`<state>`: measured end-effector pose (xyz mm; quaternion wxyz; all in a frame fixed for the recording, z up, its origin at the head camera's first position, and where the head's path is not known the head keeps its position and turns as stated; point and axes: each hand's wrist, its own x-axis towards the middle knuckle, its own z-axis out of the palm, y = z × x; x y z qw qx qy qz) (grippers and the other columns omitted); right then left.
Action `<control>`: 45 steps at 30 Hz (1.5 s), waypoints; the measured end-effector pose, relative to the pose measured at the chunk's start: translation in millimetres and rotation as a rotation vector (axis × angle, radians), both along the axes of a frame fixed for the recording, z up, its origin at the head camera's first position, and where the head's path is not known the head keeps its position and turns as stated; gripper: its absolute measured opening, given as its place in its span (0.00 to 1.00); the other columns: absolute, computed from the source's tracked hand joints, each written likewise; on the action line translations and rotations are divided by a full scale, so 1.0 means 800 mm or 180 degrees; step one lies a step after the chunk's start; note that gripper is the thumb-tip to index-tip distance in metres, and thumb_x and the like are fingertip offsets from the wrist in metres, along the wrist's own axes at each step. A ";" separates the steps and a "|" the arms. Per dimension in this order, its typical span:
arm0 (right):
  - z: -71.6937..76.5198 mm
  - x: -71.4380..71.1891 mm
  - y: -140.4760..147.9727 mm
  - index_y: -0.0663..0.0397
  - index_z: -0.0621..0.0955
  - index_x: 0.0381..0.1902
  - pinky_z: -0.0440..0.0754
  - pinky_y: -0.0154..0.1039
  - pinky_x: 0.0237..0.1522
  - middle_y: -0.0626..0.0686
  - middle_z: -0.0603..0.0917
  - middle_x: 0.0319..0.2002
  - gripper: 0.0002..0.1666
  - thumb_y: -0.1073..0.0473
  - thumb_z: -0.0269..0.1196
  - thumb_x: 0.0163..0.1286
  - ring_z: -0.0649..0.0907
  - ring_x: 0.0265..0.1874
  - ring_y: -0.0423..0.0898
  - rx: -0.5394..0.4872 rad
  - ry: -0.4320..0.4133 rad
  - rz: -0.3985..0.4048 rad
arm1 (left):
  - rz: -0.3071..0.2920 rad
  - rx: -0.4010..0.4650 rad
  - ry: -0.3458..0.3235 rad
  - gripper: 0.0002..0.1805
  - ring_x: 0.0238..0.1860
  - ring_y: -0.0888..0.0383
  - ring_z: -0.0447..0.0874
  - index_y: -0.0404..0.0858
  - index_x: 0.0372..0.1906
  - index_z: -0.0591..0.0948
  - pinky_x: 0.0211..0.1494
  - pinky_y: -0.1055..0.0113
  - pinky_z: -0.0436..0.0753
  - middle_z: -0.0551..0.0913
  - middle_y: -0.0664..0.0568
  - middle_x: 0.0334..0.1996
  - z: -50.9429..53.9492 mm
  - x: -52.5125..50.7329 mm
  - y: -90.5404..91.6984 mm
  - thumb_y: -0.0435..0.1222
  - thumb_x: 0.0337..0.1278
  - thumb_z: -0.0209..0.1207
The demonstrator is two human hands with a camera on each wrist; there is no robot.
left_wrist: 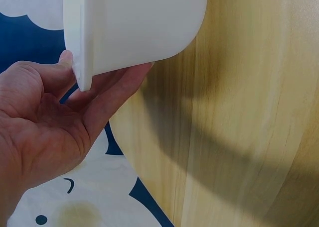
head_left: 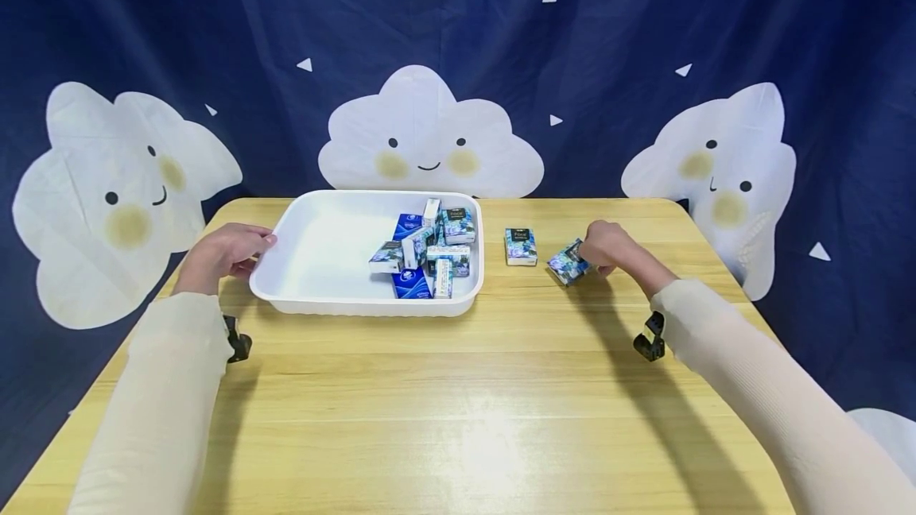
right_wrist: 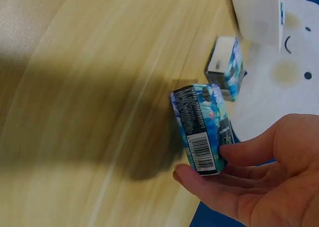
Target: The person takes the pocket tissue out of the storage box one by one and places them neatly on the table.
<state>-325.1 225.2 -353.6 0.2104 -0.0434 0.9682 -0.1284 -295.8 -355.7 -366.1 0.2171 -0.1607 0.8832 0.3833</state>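
- Your left hand (head_left: 225, 251) is at the tray's left end, thumb on the rim and fingers beneath it, pinching the rim between them.
- The shallow white rectangular tray, apparently plastic (head_left: 322, 253), looks light and fairly stiff; its smooth surface may slip, so the overhanging rim is your best hold.
- Inside the tray's right half, glossy dark-blue box-shaped packets (head_left: 412, 284) and blue-green floral packets (head_left: 459, 225) lie in a loose heap, some on edge. They should be light, and the heap could slide if you tip the tray.
- Just right of the tray, apart from it, one blue-green floral packet with a black label (head_left: 520, 247) lies flat. Its short sides should give your fingertips a secure grip.
- Farther right of the tray, the tilted floral packet with a black barcode side (right_wrist: 202, 130) is in your right hand (head_left: 608, 247), pinched near one end between thumb and fingers. You cannot tell whether its far edge touches the table. It looks light and crisp-edged, but probably dents under a hard squeeze; hold opposite faces gently, nearer the middle to limit swivelling.
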 end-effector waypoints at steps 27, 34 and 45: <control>-0.007 0.001 0.003 0.62 0.72 0.32 0.88 0.45 0.32 0.52 0.72 0.21 0.07 0.65 0.47 0.68 0.85 0.19 0.50 -0.0009 -0.0012 -0.0160 | -0.0058 0.0056 -0.0014 0.30 0.51 0.47 0.79 0.31 0.78 0.57 0.44 0.64 0.84 0.64 0.32 0.69 0.000 0.000 0.002 0.42 0.82 0.40; -0.011 0.005 -0.015 0.62 0.74 0.35 0.88 0.44 0.34 0.50 0.70 0.20 0.18 0.51 0.55 0.77 0.88 0.21 0.51 0.0188 -0.0261 -0.0069 | -0.0017 0.0025 -0.0049 0.30 0.53 0.46 0.77 0.33 0.79 0.56 0.41 0.66 0.83 0.63 0.32 0.70 -0.002 -0.003 0.001 0.43 0.82 0.39; -0.027 0.006 -0.020 0.80 0.61 0.66 0.85 0.43 0.33 0.67 0.78 0.41 0.39 0.51 0.58 0.74 0.84 0.28 0.53 0.0065 0.0090 -0.0198 | 0.0009 -0.0001 -0.0051 0.31 0.55 0.43 0.75 0.32 0.79 0.57 0.40 0.67 0.82 0.63 0.32 0.70 -0.003 -0.002 -0.002 0.44 0.82 0.40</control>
